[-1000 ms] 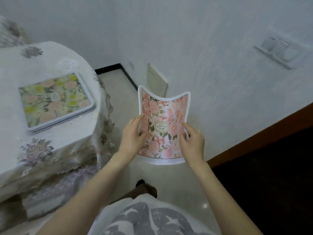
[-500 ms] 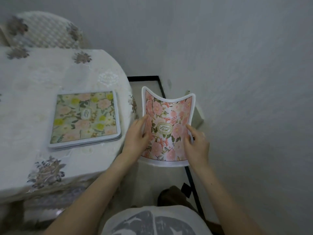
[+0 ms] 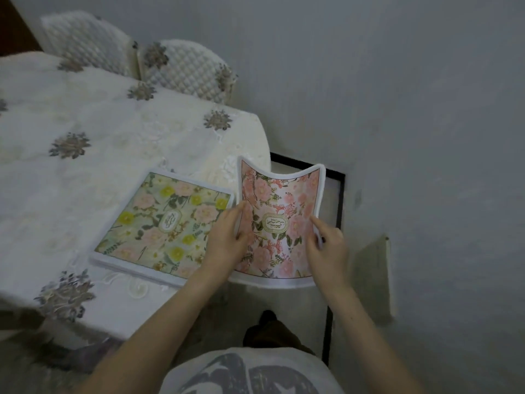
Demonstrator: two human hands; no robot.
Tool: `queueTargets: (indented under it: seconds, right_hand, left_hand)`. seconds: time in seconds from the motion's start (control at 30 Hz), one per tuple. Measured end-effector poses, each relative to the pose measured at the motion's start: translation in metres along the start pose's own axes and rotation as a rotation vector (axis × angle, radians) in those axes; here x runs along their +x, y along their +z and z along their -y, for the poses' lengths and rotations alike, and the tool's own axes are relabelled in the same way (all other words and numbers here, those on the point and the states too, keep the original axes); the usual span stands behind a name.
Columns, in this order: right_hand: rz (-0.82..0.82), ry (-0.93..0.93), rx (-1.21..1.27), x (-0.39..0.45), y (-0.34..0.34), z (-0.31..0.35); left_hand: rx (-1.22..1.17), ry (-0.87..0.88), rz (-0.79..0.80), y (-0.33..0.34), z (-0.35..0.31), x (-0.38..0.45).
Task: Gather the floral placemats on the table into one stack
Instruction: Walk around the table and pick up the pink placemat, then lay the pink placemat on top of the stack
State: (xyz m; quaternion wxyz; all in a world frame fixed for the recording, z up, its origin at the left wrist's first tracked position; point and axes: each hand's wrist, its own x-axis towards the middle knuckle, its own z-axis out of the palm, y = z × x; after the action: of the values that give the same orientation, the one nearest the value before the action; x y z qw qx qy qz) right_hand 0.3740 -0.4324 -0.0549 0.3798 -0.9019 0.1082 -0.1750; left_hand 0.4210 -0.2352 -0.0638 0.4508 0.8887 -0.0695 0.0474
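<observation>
Hands first: your left hand (image 3: 227, 240) and right hand (image 3: 326, 245) pinch the side edges of the pink floral white-bordered placemat (image 3: 279, 223), bowing it, held off the table's corner. At its nine o'clock, the yellow-and-green floral placemat stack (image 3: 162, 226) lies flat on the cream embroidered tablecloth (image 3: 99, 132). Quilted white chair backs (image 3: 184, 69) stand at twelve o'clock beyond.

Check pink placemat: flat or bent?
Bent. The pink placemat curves upward at its side edges, gripped by left hand and right hand.
</observation>
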Motion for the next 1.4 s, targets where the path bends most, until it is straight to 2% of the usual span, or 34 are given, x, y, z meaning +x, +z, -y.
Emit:
queueTargets:
  seconds: [0.17, 0.37, 0.53, 0.77, 1.07, 1.27, 1.4]
  right_hand:
    - [0.133, -0.102, 0.047, 0.078, 0.013, -0.005]
    - [0.326, -0.272, 0.1, 0.13, 0.058, 0.021]
    - [0.476, -0.383, 0.147, 0.148, 0.108, 0.053]
    - [0.655, -0.514, 0.175, 0.157, 0.161, 0.093]
    - [0.853, -0.692, 0.194, 0.18, 0.213, 0.109]
    - [1.077, -0.745, 0.123, 0.203, 0.252, 0.09]
    - [1.157, -0.639, 0.097, 0.207, 0.268, 0.073]
  left_hand:
    - [0.007, -0.147, -0.159, 0.012, -0.008, 0.036]
    - [0.072, -0.292, -0.362, -0.008, 0.005, 0.043]
    - [0.097, -0.454, -0.519, -0.035, 0.029, 0.038]
    - [0.075, -0.577, -0.681, -0.064, 0.053, 0.026]
    - [0.037, -0.738, -0.912, -0.054, 0.061, 0.016]
    - [-0.019, -0.956, -1.016, -0.019, 0.075, 0.006]
    - [-0.037, -1.059, -0.997, -0.002, 0.086, -0.01]
